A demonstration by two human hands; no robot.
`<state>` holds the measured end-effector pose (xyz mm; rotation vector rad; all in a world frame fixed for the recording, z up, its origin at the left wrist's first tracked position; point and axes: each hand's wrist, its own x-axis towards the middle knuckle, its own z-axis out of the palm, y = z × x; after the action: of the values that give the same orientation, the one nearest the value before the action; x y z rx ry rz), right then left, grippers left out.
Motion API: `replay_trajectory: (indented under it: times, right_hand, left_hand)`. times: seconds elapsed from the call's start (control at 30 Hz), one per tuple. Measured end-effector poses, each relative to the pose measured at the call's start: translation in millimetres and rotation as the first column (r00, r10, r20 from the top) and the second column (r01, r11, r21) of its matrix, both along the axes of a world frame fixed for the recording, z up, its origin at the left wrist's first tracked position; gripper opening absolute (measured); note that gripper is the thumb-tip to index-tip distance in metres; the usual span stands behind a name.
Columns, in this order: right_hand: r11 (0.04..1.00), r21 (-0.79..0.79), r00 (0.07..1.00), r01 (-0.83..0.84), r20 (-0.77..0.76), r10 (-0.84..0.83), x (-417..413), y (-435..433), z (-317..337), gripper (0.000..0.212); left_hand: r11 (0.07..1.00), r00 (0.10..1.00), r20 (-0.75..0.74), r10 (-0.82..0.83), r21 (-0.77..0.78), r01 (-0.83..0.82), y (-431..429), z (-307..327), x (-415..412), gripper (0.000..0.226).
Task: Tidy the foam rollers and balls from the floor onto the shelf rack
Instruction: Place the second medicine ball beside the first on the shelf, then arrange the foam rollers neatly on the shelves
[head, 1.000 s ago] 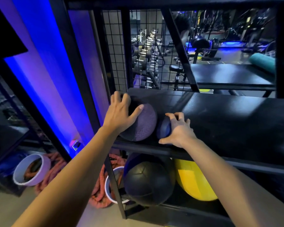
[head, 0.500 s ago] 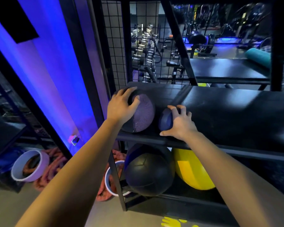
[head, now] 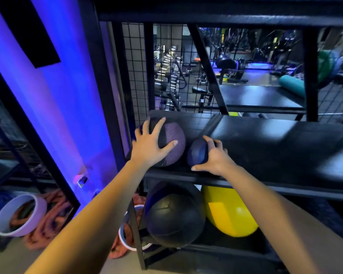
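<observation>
A purple-and-black ball sits at the left end of the black rack's middle shelf. My left hand lies on its front with the fingers spread wide. Right beside it rests a smaller dark blue ball. My right hand grips this one, fingers curled over its top and thumb at the shelf's front edge. A teal foam roller lies on a shelf further back at the right.
On the lower shelf sit a large black ball and a yellow ball. Wire mesh closes the rack's back left. On the floor at the left lie an orange rope and a lavender ring.
My left hand's fingers have spread wider over the purple-and-black ball. My right hand keeps its grip on the blue ball. Both balls stay on the shelf.
</observation>
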<state>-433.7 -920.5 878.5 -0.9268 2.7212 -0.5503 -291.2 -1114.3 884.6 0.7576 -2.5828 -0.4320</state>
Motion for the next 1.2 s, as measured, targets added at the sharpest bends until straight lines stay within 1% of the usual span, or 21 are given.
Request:
replay_trajectory:
  times: [0.07, 0.17, 0.27, 0.33, 0.43, 0.5, 0.6, 0.67, 0.83, 0.9, 0.97, 1.03, 1.1, 1.13, 1.2]
  right_hand:
    - [1.0, 0.011, 0.998, 0.026, -0.065, -0.026, 4.4, -2.2, 1.3, 0.129]
    - [0.993, 0.046, 0.988, 0.108, -0.116, -0.102, 11.3, -8.3, 7.5, 0.119]
    - [0.981, 0.04, 0.974, 0.189, -0.134, -0.182, 13.6, -11.6, 8.2, 0.113]
    - [0.978, 0.036, 0.972, 0.204, -0.127, -0.198, 11.3, -12.0, 5.1, 0.112]
    - [0.98, 0.046, 0.978, 0.191, -0.095, -0.186, 7.2, -12.6, 1.9, 0.116]
    - [0.981, 0.023, 0.979, 0.191, -0.082, -0.189, 6.1, -11.7, -2.7, 0.118]
    - [0.981, -0.022, 0.978, 0.19, -0.083, -0.192, 8.2, -10.1, -9.9, 0.12]
    - [0.983, -0.025, 0.98, 0.181, -0.081, -0.183, 8.3, -11.0, -9.8, 0.121]
    - [0.985, -0.018, 0.984, 0.169, -0.051, -0.17, 8.7, -9.3, -4.4, 0.126]
    - [0.987, -0.027, 0.988, 0.155, 0.007, -0.155, 6.6, -4.3, -3.8, 0.133]
    - [0.987, -0.072, 0.986, 0.144, 0.096, -0.137, 3.5, 3.8, -1.6, 0.144]
    - [0.98, -0.141, 0.985, 0.144, 0.112, -0.128, 0.0, 13.8, 3.2, 0.145]
    - [0.961, -0.226, 0.987, 0.16, 0.071, -0.147, -4.7, 26.2, 7.9, 0.135]
    - [0.944, -0.275, 0.983, 0.181, 0.071, -0.167, -7.8, 33.6, 9.8, 0.126]
    - [0.897, -0.362, 0.967, 0.252, 0.12, -0.223, -17.6, 51.1, 8.1, 0.106]
  left_hand:
    - [0.999, 0.999, -0.032, 0.005, 0.035, -0.004, -2.3, -3.2, -4.6, 0.086]
    - [0.997, 1.0, -0.005, 0.008, 0.078, -0.007, -8.4, 8.8, -14.8, 0.086]
    - [0.998, 1.0, 0.028, 0.01, 0.063, -0.012, -10.3, 12.7, -22.7, 0.087]
    - [1.0, 0.999, 0.041, -0.007, 0.021, 0.006, -8.2, 11.5, -27.8, 0.087]
    - [0.999, 0.997, 0.068, -0.045, -0.009, 0.046, -8.5, 14.9, -34.8, 0.087]
    - [0.998, 0.996, 0.073, -0.055, -0.011, 0.056, -9.1, 16.9, -38.5, 0.088]
    - [0.999, 0.997, 0.06, -0.046, -0.016, 0.047, -8.6, 13.6, -37.1, 0.088]
    - [0.998, 0.998, 0.049, -0.048, -0.03, 0.05, -8.7, 10.8, -31.8, 0.088]
    - [0.997, 0.994, 0.079, -0.074, 0.006, 0.073, -8.1, 18.2, -28.2, 0.091]
    - [0.998, 0.991, 0.118, -0.064, -0.011, 0.065, -6.3, 22.4, -29.4, 0.093]
    - [0.997, 0.984, 0.171, -0.058, -0.046, 0.066, -4.0, 23.9, -30.0, 0.093]
    - [0.998, 0.985, 0.166, -0.049, -0.036, 0.055, 1.0, 29.2, -31.1, 0.09]
    - [0.999, 0.995, 0.094, -0.043, -0.022, 0.045, 11.7, 38.5, -35.2, 0.083]
    - [0.998, 0.996, 0.07, -0.048, -0.042, 0.051, 20.1, 43.5, -38.6, 0.081]
    - [0.987, 0.996, 0.03, -0.089, -0.129, 0.093, 41.6, 50.5, -48.0, 0.076]
